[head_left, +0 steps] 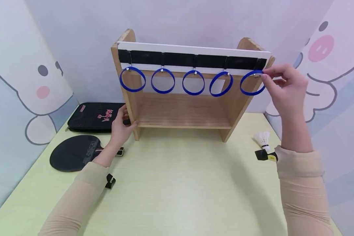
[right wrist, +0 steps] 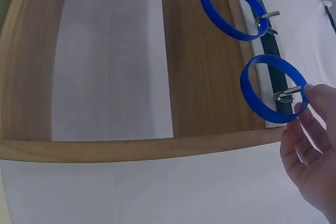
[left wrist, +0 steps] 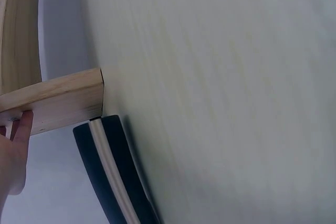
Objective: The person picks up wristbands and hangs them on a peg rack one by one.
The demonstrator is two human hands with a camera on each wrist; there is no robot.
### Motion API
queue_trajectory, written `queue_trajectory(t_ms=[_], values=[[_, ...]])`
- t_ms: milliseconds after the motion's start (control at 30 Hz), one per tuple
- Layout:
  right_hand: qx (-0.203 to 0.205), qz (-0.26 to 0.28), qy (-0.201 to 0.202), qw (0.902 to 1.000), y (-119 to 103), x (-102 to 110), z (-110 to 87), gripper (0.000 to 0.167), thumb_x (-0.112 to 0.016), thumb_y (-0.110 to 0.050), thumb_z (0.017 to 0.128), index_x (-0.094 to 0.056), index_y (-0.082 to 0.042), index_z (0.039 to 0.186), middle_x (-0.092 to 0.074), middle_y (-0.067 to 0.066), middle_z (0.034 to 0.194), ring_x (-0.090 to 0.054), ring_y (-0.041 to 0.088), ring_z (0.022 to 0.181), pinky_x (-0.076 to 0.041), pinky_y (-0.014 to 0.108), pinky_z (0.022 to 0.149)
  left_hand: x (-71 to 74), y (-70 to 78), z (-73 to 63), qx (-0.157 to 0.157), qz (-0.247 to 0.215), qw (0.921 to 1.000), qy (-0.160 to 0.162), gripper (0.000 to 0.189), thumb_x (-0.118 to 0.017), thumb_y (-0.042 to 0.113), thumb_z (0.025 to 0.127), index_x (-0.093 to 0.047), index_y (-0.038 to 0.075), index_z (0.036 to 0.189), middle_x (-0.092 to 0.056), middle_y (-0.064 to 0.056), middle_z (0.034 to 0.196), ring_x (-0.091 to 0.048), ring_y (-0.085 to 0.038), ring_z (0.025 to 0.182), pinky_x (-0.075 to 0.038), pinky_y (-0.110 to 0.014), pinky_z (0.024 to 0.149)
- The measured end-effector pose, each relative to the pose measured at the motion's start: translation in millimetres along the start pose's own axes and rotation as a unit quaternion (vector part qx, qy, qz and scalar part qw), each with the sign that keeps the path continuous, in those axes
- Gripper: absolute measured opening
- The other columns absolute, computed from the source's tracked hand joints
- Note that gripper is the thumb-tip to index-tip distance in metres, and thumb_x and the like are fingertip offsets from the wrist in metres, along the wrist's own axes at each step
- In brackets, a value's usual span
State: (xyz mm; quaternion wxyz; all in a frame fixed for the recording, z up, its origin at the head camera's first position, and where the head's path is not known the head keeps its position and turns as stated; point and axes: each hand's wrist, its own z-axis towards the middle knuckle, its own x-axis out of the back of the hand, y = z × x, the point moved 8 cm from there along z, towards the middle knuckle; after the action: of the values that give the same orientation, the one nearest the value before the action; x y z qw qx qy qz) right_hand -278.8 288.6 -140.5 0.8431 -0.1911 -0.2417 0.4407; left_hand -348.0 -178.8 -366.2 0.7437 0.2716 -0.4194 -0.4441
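Note:
A small wooden rack [head_left: 183, 126] stands on the table, with a white board [head_left: 191, 49] and a black strip across its top front. From hooks on the strip hang several blue rings [head_left: 193, 94] in a row. My right hand [head_left: 289, 88] pinches the rightmost blue ring [right wrist: 245, 85] at its outer edge between thumb and fingers. That ring still has its metal hook [right wrist: 287, 93] through it. Low on the rack's left side panel, my left hand [head_left: 121, 129] grips the wood, thumb at the front edge; its fingers [left wrist: 22, 129] touch the panel's outer face.
Left of the rack lies a black zipped case [head_left: 91, 114] with red lettering, close to the panel. A black table tennis bat [head_left: 72, 154] lies in front of it, partly behind my left forearm. A white shuttlecock [head_left: 262, 139] is on the right, near my right sleeve.

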Motion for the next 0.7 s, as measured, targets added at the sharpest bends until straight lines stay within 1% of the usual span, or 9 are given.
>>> queue_trajectory(t_ms=[133,167,267,467,600,700], values=[[-0.044,0.002,0.007,0.999,12,0,-2.6,0.017,-0.071,-0.011,0.083,-0.072,-0.005,0.099,-0.068,-0.004,0.091,-0.058,0.009,0.086,-0.046,0.017,0.066,-0.3,-1.0,-0.6,0.005,0.002,1.0,0.0,0.074,-0.068,0.004,0.082,-0.033,0.022,0.144,-0.052,-0.015,0.124,-0.058,-0.029,0.109,-0.057,-0.045,0.079],[-0.048,0.003,0.007,0.9988,14,0,-2.9,0.017,-0.071,-0.011,0.083,-0.072,-0.005,0.099,-0.068,-0.004,0.091,-0.058,0.009,0.086,-0.046,0.017,0.066,-0.4,-1.6,-0.7,0.005,0.003,1.0,0.0,0.074,-0.068,0.004,0.082,-0.033,0.022,0.145,-0.052,-0.014,0.124,-0.058,-0.029,0.11,-0.057,-0.045,0.08],[-0.057,-0.002,0.008,0.9984,19,-1,-3.8,0.018,-0.071,-0.013,0.083,-0.072,-0.006,0.099,-0.067,-0.005,0.092,-0.058,0.009,0.086,-0.047,0.017,0.067,-0.2,-2.2,-1.3,0.005,0.004,1.0,0.0,0.074,-0.069,0.004,0.082,-0.033,0.024,0.145,-0.052,-0.014,0.125,-0.058,-0.028,0.11,-0.057,-0.045,0.079],[-0.065,-0.02,0.001,0.9977,30,-5,-7.9,0.021,-0.07,-0.014,0.084,-0.07,-0.001,0.1,-0.064,-0.014,0.091,-0.058,0.007,0.086,-0.047,0.016,0.066,-0.2,-1.6,-1.8,0.001,0.002,1.0,0.0,0.074,-0.068,0.004,0.082,-0.033,0.023,0.145,-0.052,-0.014,0.126,-0.058,-0.028,0.11,-0.057,-0.046,0.079],[-0.072,-0.005,0.003,0.9974,36,-6,-9.4,0.017,-0.07,-0.011,0.083,-0.071,-0.002,0.098,-0.064,-0.013,0.09,-0.057,0.007,0.083,-0.046,0.014,0.065,-1.0,-0.6,-0.7,-0.001,0.001,1.0,0.001,0.074,-0.068,0.004,0.082,-0.033,0.022,0.144,-0.052,-0.014,0.126,-0.058,-0.027,0.11,-0.057,-0.045,0.08],[-0.073,-0.005,0.005,0.9973,35,-5,-10.7,0.018,-0.071,-0.011,0.083,-0.072,-0.003,0.099,-0.064,-0.013,0.091,-0.057,0.008,0.084,-0.046,0.014,0.065,-1.1,-0.5,-0.5,0.0,0.001,1.0,0.003,0.073,-0.068,0.004,0.082,-0.034,0.021,0.144,-0.053,-0.014,0.125,-0.058,-0.027,0.109,-0.057,-0.045,0.079]])
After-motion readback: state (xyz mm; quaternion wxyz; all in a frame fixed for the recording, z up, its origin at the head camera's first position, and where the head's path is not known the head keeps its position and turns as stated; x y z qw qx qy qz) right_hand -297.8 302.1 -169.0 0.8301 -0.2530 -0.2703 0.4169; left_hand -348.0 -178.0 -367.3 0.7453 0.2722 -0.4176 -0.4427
